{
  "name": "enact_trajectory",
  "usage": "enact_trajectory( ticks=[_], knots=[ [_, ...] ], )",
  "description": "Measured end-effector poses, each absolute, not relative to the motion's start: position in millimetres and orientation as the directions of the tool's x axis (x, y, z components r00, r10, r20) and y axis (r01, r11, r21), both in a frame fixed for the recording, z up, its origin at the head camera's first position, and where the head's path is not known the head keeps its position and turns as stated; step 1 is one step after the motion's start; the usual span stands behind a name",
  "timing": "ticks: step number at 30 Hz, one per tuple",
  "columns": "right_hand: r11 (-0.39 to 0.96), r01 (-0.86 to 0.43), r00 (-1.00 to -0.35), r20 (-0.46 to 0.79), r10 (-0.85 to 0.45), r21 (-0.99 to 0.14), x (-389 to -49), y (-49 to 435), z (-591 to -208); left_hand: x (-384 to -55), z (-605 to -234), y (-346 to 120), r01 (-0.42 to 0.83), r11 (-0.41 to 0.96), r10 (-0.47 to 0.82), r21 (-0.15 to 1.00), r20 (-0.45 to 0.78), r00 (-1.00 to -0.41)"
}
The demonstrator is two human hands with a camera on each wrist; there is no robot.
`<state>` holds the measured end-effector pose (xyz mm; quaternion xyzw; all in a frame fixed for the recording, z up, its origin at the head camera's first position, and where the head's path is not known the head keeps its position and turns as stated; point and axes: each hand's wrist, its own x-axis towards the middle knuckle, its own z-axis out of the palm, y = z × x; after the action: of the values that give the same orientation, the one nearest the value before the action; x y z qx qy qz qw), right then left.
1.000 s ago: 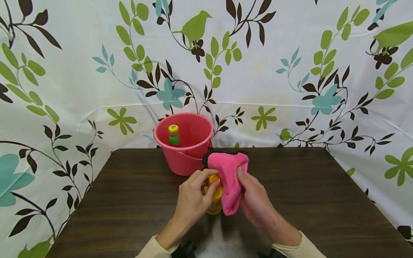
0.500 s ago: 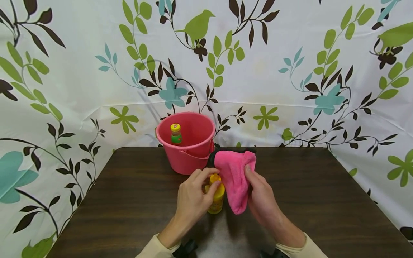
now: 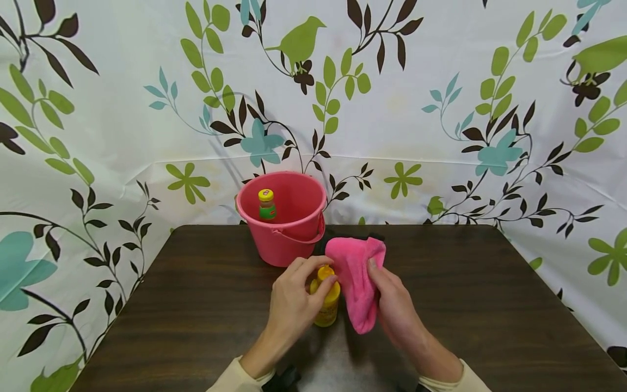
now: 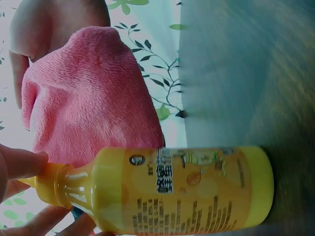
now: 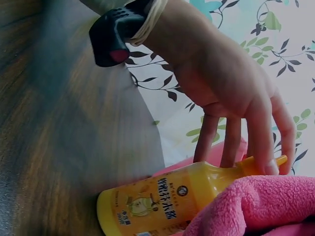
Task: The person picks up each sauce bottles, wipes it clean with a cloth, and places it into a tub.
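Note:
A yellow squeeze bottle [image 3: 327,310] with a pointed nozzle cap stands upright on the table. My left hand [image 3: 293,299] pinches it by the cap between thumb and fingers, as the left wrist view shows close up. Printed characters and small drawings cover the bottle's label [image 4: 184,191]. Just right of the bottle, my right hand [image 3: 399,310] grips a pink fluffy cloth [image 3: 360,288], thumb on its near side. The cloth hangs down beside the bottle and overlaps it in both wrist views. The right hand's other fingers are mostly hidden behind the cloth.
A pink bucket [image 3: 281,242] with a handle stands at the back of the dark wooden table [image 3: 196,326]. Inside it is a small jar [image 3: 266,206] with a yellow lid and green label. Something black [image 3: 320,246] shows behind the cloth. A patterned curtain [image 3: 392,109] hangs behind.
My right hand and the pink cloth have shifted a little to the right, away from the bottle, then slightly lower. The left hand has kept its pinch on the bottle's cap.

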<state>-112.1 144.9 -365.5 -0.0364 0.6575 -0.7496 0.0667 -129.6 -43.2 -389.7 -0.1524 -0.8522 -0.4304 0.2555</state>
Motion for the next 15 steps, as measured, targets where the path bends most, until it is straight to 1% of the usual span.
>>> enact_trajectory(
  ticks=[4,12,15],
  knots=[
    [-0.119,0.049,-0.98,-0.025,-0.199,-0.992,-111.6,142.9,-371.9,-129.7,-389.7,-44.6,0.488,0.506,0.065,0.711,0.533,-0.844],
    [-0.001,0.036,-0.938,-0.033,-0.345,-0.999,-111.0,135.6,-385.8,-130.2,-393.1,-45.2,0.535,0.495,0.058,0.685,0.588,-0.807],
    [0.024,0.052,-0.929,-0.057,-0.365,-0.998,-111.9,131.5,-390.3,-130.2,-393.8,-45.0,0.535,0.497,0.05,0.683,0.593,-0.804]
  ],
)
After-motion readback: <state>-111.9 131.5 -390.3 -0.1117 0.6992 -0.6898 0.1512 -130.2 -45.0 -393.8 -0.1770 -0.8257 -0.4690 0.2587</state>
